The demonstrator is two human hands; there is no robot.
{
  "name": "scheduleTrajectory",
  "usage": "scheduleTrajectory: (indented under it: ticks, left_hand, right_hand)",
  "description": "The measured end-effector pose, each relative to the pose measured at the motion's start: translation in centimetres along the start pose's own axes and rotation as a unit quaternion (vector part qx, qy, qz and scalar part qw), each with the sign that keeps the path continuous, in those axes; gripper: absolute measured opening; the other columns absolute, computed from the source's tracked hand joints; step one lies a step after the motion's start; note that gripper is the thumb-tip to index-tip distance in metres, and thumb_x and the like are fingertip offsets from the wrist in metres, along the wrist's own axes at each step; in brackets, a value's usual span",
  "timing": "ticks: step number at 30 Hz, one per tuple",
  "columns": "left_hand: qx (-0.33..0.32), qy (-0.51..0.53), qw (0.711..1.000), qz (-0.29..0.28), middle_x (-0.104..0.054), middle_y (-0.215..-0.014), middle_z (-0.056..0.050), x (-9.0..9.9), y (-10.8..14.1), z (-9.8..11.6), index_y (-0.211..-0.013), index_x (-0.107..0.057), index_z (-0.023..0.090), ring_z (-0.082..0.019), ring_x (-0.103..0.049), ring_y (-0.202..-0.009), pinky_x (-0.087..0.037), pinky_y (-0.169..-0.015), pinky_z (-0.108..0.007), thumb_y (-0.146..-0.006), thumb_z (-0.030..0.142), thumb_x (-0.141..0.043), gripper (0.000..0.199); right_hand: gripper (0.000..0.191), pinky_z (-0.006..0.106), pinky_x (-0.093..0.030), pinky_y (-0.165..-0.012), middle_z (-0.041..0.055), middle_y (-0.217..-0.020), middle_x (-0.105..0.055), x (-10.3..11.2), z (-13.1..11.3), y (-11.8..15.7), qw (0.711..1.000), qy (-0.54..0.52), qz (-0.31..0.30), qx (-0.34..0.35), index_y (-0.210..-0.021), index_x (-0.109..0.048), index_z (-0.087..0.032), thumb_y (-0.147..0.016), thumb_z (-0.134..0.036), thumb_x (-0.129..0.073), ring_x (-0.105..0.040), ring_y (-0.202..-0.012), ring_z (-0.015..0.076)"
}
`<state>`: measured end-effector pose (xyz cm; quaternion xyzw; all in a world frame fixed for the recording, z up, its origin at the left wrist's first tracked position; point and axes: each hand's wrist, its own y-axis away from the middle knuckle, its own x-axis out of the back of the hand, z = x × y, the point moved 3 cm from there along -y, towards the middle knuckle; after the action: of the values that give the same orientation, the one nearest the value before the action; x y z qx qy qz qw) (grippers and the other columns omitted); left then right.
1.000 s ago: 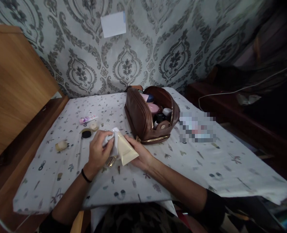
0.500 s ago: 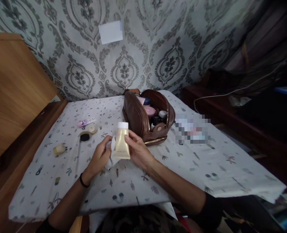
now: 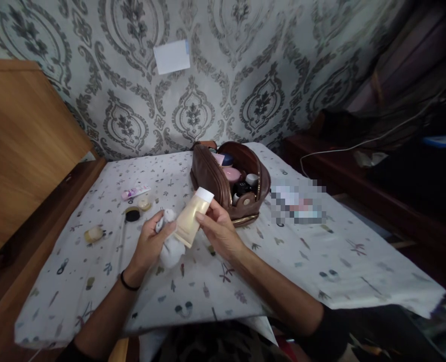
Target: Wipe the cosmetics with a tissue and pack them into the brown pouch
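A gold squeeze tube [image 3: 190, 219] with a white cap is pinched between the thumb and fingers of my right hand [image 3: 219, 227]. It leans with its cap up to the right. My left hand [image 3: 152, 241] is closed on a crumpled white cloth [image 3: 171, 250], right beside the tube's lower end. Just beyond my right hand stands a brown leather toiletry bag [image 3: 212, 180], unzipped. Inside it are a pink round container [image 3: 231, 174], a white-capped item [image 3: 251, 179] and other toiletries.
On the left of the patterned tablecloth [image 3: 106, 291] lie a pink and white tube [image 3: 135, 192], a dark round lid [image 3: 132, 215], a small clear jar [image 3: 144, 203] and a yellowish jar [image 3: 94, 234]. A blurred-out item [image 3: 299, 202] lies right of the bag. A wooden cabinet [image 3: 27, 151] borders the left.
The gold tube has tipped from upright to a slant, cap toward the right. My left hand and the cloth have come away slightly from behind it, showing more of the cloth.
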<state>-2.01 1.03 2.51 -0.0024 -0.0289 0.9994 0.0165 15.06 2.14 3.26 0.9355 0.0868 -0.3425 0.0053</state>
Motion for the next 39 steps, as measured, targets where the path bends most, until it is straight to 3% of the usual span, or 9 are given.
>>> scheduleTrajectory:
  ticks: [4, 9, 16, 20, 24, 28, 34, 36, 39]
  left_hand:
    - [0.011, 0.069, 0.996, 0.059, -0.069, -0.078, 0.001, 0.0, 0.0, -0.2, -0.1, -0.069, 0.018, -0.012, -0.062, -0.063, -0.051, -0.06, -0.021, -0.073, 0.054, -0.081, 0.047]
    - [0.087, 0.123, 0.989, -0.005, -0.071, -0.072, 0.001, -0.9, 0.1, -1.0, -0.103, -0.067, 0.017, -0.013, -0.064, -0.056, -0.054, -0.056, -0.024, -0.063, 0.058, -0.087, 0.06]
    - [0.103, 0.163, 0.981, -0.003, -0.072, -0.076, 0.0, -2.0, 0.6, -1.6, -0.104, -0.066, 0.019, -0.014, -0.065, -0.059, -0.053, -0.056, -0.023, -0.06, 0.056, -0.09, 0.062]
    - [0.083, 0.084, 0.989, -0.088, -0.071, -0.076, -0.002, -2.5, 0.6, -0.8, -0.101, -0.067, 0.017, -0.014, -0.062, -0.059, -0.051, -0.056, -0.024, -0.069, 0.056, -0.083, 0.053]
    - [-0.051, -0.157, 0.975, -0.148, -0.069, -0.081, -0.002, -2.6, -0.5, 3.2, -0.094, -0.068, 0.016, -0.016, -0.063, -0.073, -0.052, -0.066, -0.025, -0.089, 0.045, -0.065, 0.03]
    - [-0.227, -0.409, 0.87, -0.156, -0.071, -0.108, -0.006, -4.7, -2.8, 8.5, -0.119, -0.066, 0.019, -0.02, -0.067, -0.095, -0.052, -0.082, -0.028, -0.097, 0.026, -0.045, 0.031]
    - [-0.316, -0.705, 0.612, -0.171, -0.068, -0.106, -0.008, -10.5, -6.4, 12.4, -0.146, -0.052, 0.027, -0.024, -0.069, -0.082, -0.051, -0.065, -0.033, -0.093, 0.011, -0.036, 0.057]
    - [-0.31, -0.733, 0.575, -0.19, -0.069, -0.106, -0.007, -11.2, -7.1, 12.4, -0.145, -0.053, 0.03, -0.023, -0.069, -0.083, -0.051, -0.064, -0.031, -0.092, 0.009, -0.039, 0.059]
    - [-0.322, -0.732, 0.571, -0.186, -0.069, -0.106, -0.006, -10.8, -7.5, 11.4, -0.138, -0.058, 0.027, -0.022, -0.069, -0.084, -0.05, -0.063, -0.03, -0.091, 0.01, -0.041, 0.052]
  right_hand:
    - [0.055, 0.029, -0.05, -0.09, -0.0007, -0.097, -0.071, 0.3, 0.2, -0.1, 1.0, 0.0, 0.022, 0.006, -0.107, -0.072, -0.026, -0.057, -0.03, -0.094, -0.061, -0.094, 0.0174]
    - [0.051, 0.03, -0.05, -0.091, 0.0002, -0.101, -0.071, 0.5, 0.4, 0.0, 0.998, 0.01, 0.034, 0.048, -0.103, -0.073, -0.026, -0.057, -0.031, -0.094, -0.061, -0.096, 0.0184]
    - [0.044, 0.034, -0.05, -0.091, 0.002, -0.096, -0.072, -0.3, 1.7, 1.2, 0.987, 0.14, -0.055, 0.049, -0.101, -0.074, -0.022, -0.064, -0.038, -0.092, -0.064, -0.094, 0.0215]
    - [0.04, 0.035, -0.051, -0.093, 0.0041, -0.101, -0.073, -0.2, -0.1, 2.3, 0.985, 0.153, -0.046, 0.061, -0.105, -0.073, -0.021, -0.077, -0.048, -0.082, -0.067, -0.097, 0.022]
    - [0.043, 0.034, -0.057, -0.073, 0.007, -0.097, -0.075, 1.6, -5.7, 3.1, 0.981, 0.171, -0.023, 0.088, -0.111, -0.067, -0.019, -0.085, -0.053, -0.073, -0.07, -0.077, 0.0193]
    - [0.035, 0.028, -0.052, -0.059, 0.0067, -0.087, -0.075, 4.6, -12.0, 3.2, 0.909, 0.392, -0.049, 0.135, -0.112, -0.06, -0.017, -0.095, -0.048, -0.061, -0.062, -0.061, 0.0144]
    - [0.024, 0.024, -0.038, -0.052, -0.0003, -0.071, -0.066, 7.0, -18.7, 2.2, 0.75, 0.63, 0.047, 0.197, -0.095, -0.053, -0.02, -0.087, -0.038, -0.068, -0.056, -0.059, 0.015]
    - [0.023, 0.023, -0.033, -0.051, -0.0031, -0.063, -0.06, 6.8, -20.2, 1.8, 0.727, 0.659, 0.034, 0.189, -0.084, -0.052, -0.021, -0.086, -0.037, -0.068, -0.052, -0.055, 0.0128]
    - [0.024, 0.024, -0.031, -0.052, -0.0038, -0.06, -0.056, 6.6, -21.9, 1.1, 0.721, 0.668, 0.01, 0.185, -0.077, -0.056, -0.019, -0.087, -0.038, -0.067, -0.05, -0.054, 0.0113]
